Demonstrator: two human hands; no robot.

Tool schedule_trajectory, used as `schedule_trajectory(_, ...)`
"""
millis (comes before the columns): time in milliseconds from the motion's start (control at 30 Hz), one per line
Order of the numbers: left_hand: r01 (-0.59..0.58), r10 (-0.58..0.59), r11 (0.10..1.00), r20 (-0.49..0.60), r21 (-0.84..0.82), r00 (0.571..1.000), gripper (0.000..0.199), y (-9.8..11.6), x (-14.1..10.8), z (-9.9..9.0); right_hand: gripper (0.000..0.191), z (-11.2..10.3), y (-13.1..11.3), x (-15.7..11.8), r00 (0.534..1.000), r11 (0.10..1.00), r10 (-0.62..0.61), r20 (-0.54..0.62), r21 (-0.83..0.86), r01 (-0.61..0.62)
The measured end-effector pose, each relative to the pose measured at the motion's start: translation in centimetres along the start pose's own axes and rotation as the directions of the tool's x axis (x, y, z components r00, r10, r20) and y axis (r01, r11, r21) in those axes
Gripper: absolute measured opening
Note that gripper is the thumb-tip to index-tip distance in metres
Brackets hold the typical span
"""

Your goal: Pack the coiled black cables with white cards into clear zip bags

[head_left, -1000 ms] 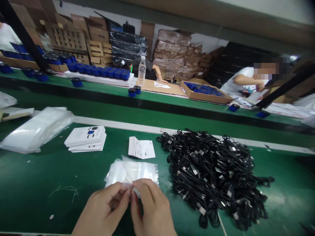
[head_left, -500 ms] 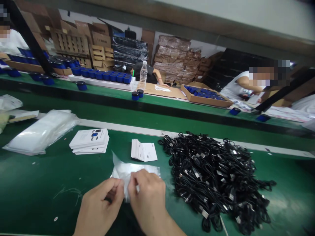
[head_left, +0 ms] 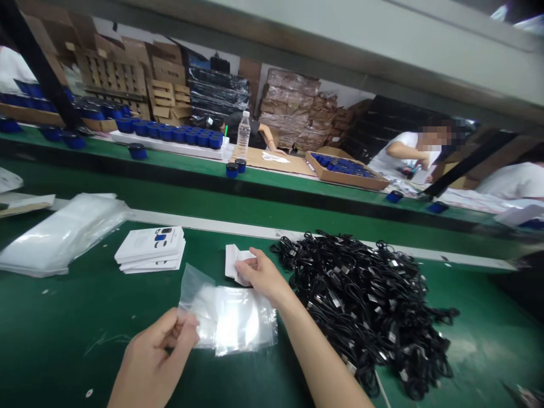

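Observation:
My left hand (head_left: 159, 354) pinches a clear plastic bag (head_left: 195, 297) by its lower edge, and the bag stands up at a slant. To its right more clear plastic bags (head_left: 245, 323) lie flat in a shiny pile on the green bench. My right hand (head_left: 264, 275) reaches over that pile to a small stack of white cards (head_left: 230, 260). Its thumb and fingers close round a white card (head_left: 243, 277) at the right side of the stack, partly hidden by the hand.
A big heap of black USB cables (head_left: 361, 306) lies close to my right forearm. Left of the cards are a stack of printed leaflets (head_left: 148, 249) and a large plastic packet (head_left: 63, 235). A raised green ledge (head_left: 182, 173) crosses behind, with blue containers (head_left: 170, 131), a bottle (head_left: 243, 136) and co-workers beyond.
My right hand has left the bags and moved up to the white cards. My left hand has drawn one bag a little leftward, away from the pile. The view has shifted slightly.

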State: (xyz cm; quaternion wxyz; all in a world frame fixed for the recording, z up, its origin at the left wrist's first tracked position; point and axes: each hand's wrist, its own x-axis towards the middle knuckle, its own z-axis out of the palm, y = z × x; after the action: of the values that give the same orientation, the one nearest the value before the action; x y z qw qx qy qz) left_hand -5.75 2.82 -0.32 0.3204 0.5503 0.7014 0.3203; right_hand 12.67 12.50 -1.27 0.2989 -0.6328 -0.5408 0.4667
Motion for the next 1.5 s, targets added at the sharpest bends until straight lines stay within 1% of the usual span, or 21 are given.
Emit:
schedule_trajectory(133,-0.005,0.006,0.999,0.04,-0.04,0.999,0.033,0.0,0.0,0.3,0.078,0.0,0.0,0.2,0.997,0.993,0.068,0.03,0.091,-0.07)
schedule_trajectory(233,-0.004,0.006,0.999,0.051,-0.043,0.999,0.033,0.0,0.0,0.5,0.086,0.0,0.1,0.0,0.997,0.99,0.075,0.034,0.114,-0.079)
schedule_trajectory(300,0.005,-0.002,0.999,0.066,-0.046,0.998,0.032,-0.1,0.1,0.6,0.085,0.0,0.3,0.1,0.997,0.99,0.067,0.028,0.123,-0.07)
schedule_trajectory(367,0.013,-0.009,0.999,0.084,-0.052,0.996,0.032,-0.2,0.1,0.6,0.073,0.0,0.5,0.1,0.998,0.99,0.056,0.016,0.13,-0.058)
schedule_trajectory(567,0.05,-0.04,0.991,0.077,-0.125,0.996,0.029,-0.3,0.2,0.5,0.01,-0.4,0.9,0.1,0.999,0.99,-0.051,-0.016,0.129,0.053)
schedule_trajectory(633,0.066,-0.053,0.98,0.077,-0.186,0.996,0.03,-0.4,0.5,0.4,0.015,-0.8,0.9,-0.5,0.989,0.987,-0.11,-0.094,0.104,0.119)
schedule_trajectory(767,0.109,-0.088,0.943,0.079,-0.314,0.993,0.033,-0.8,1.7,0.5,0.02,-1.2,0.6,-3.8,0.931,0.959,-0.26,-0.257,0.042,0.28)
schedule_trajectory(867,0.103,-0.081,0.916,0.072,-0.387,0.994,0.038,-0.7,2.4,0.8,0.021,-0.5,0.9,-6.9,0.895,0.918,-0.379,-0.238,0.026,0.395)
schedule_trajectory(900,0.092,-0.073,0.913,0.062,-0.397,0.995,0.039,-0.5,2.4,1.0,0.019,0.0,1.1,-7.8,0.87,0.891,-0.439,-0.224,0.014,0.453)
schedule_trajectory(967,0.064,-0.056,0.919,0.03,-0.39,0.998,0.041,0.0,2.4,1.3,0.016,1.0,1.7,-8.9,0.819,0.84,-0.533,-0.213,-0.02,0.542)
schedule_trajectory(1033,0.018,-0.028,0.936,-0.023,-0.351,0.999,0.041,0.6,2.1,1.6,0.014,1.9,2.2,-9.4,0.797,0.817,-0.571,-0.199,-0.045,0.575)
schedule_trajectory(1133,-0.062,0.027,0.967,-0.141,-0.247,0.99,0.039,1.2,1.7,1.9,0.015,3.1,2.2,-9.4,0.808,0.828,-0.554,-0.2,-0.037,0.559)
schedule_trajectory(1200,-0.102,0.062,0.979,-0.219,-0.176,0.974,0.034,1.5,1.7,2.0,0.011,4.0,2.1,-9.5,0.816,0.858,-0.487,-0.312,0.005,0.514)
schedule_trajectory(1233,-0.117,0.077,0.982,-0.252,-0.146,0.965,0.031,1.6,1.7,2.0,0.011,4.6,2.1,-9.6,0.82,0.878,-0.416,-0.394,0.062,0.475)
schedule_trajectory(1300,-0.145,0.109,0.985,-0.304,-0.098,0.946,0.027,1.9,1.8,2.0,0.033,5.9,2.4,-9.9,0.846,0.887,-0.211,-0.49,0.267,0.377)
schedule_trajectory(1333,-0.158,0.125,0.984,-0.323,-0.078,0.938,0.027,2.0,1.9,2.0,0.045,6.5,2.7,-10.0,0.883,0.864,-0.112,-0.455,0.395,0.313)
schedule_trajectory(1367,-0.17,0.14,0.984,-0.335,-0.06,0.932,0.027,2.1,1.9,2.0,0.051,7.1,3.1,-10.2,0.935,0.826,-0.039,-0.352,0.515,0.228)
schedule_trajectory(1400,-0.181,0.157,0.983,-0.339,-0.042,0.927,0.028,2.2,1.9,2.0,0.052,7.4,3.5,-10.2,0.98,0.786,0.004,-0.2,0.606,0.121)
schedule_trajectory(1433,-0.194,0.175,0.981,-0.335,-0.025,0.926,0.029,2.2,1.9,2.0,0.051,7.6,3.9,-10.3,0.999,0.761,0.022,-0.047,0.649,0.014)
schedule_trajectory(1467,-0.209,0.196,0.978,-0.323,-0.008,0.926,0.028,2.3,1.9,2.0,0.047,7.5,4.2,-10.3,0.998,0.763,0.021,0.052,0.645,-0.05)
schedule_trajectory(1500,-0.227,0.219,0.974,-0.307,0.01,0.926,0.028,2.3,1.9,1.9,0.043,7.1,4.4,-10.3,0.998,0.795,0.0,0.064,0.605,-0.039)
